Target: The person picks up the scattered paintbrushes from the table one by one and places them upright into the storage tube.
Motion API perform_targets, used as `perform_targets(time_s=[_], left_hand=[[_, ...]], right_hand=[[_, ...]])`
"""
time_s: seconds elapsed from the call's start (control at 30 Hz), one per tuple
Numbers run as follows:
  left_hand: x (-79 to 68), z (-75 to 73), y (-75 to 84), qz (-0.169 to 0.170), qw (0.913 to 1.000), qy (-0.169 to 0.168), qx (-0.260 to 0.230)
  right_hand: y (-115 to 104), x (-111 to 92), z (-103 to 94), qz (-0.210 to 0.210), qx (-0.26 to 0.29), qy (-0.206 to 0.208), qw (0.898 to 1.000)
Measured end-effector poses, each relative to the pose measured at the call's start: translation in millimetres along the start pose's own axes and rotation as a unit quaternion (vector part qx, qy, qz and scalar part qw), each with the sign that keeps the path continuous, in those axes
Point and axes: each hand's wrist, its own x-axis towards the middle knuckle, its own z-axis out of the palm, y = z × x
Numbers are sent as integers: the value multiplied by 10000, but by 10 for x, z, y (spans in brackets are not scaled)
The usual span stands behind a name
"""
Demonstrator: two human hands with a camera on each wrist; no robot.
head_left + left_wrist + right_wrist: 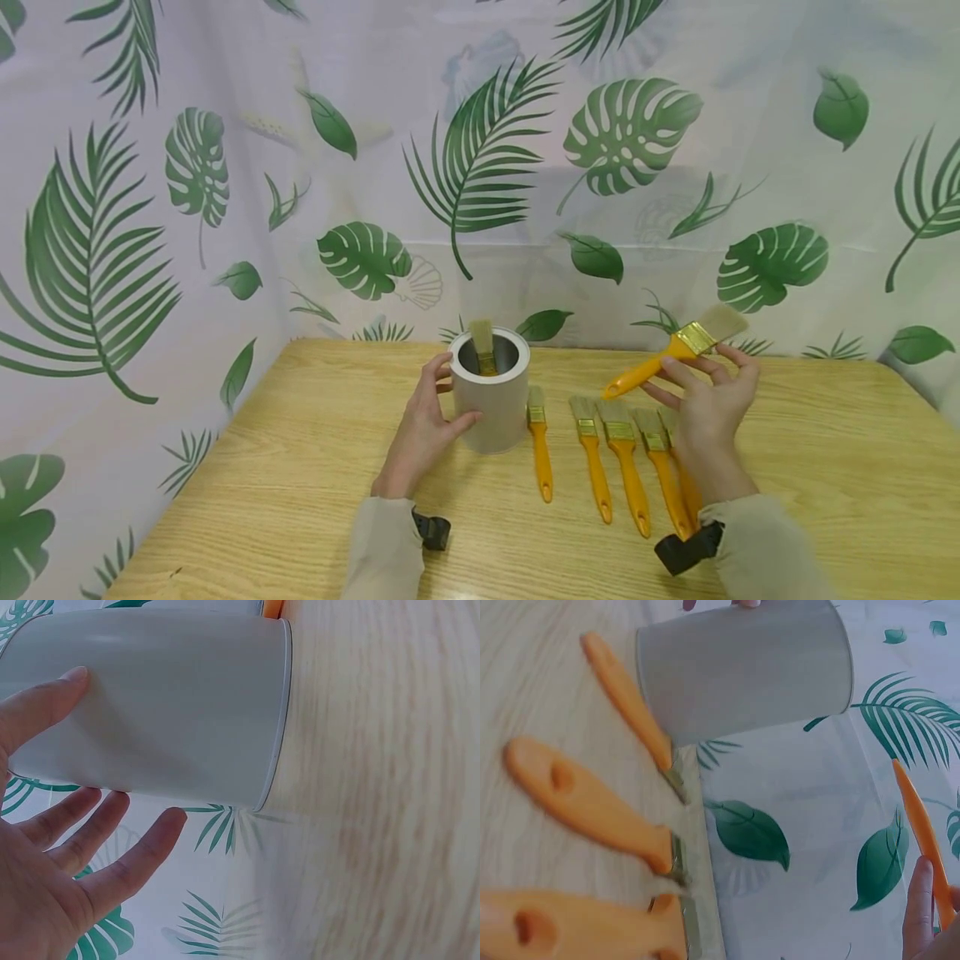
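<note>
A grey-white metal can (490, 412) stands upright on the table with its open top showing. Inside it is a paintbrush (482, 336), bristles up, its handle hidden by the can. My left hand (423, 421) holds the can from the left, thumb on the front and fingers along the side. To the right, my right hand (708, 404) pinches another paintbrush (647, 372) above the table; its yellow-orange handle points down-left and its pale bristles up-right. In the right wrist view the held handle (924, 832) shows at the lower right.
A narrow paintbrush (542, 450) lies just right of the can. Farther right several more paintbrushes (628, 467) lie side by side, bristles toward the back, partly under my right hand. A leaf-print cloth (480, 242) hangs behind the wooden table (300, 500).
</note>
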Motion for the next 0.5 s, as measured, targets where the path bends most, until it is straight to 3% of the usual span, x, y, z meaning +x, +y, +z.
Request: perform_targets(time_s=[0.3,0.5], left_hand=[[-11,8,2,21,10000,-22,-11],[-11,5,5,-43,10000,-13,-10]], right_hand=[[62,-82,302,-22,838,105,9964],[154,-122,464,-41,721,34,9974]])
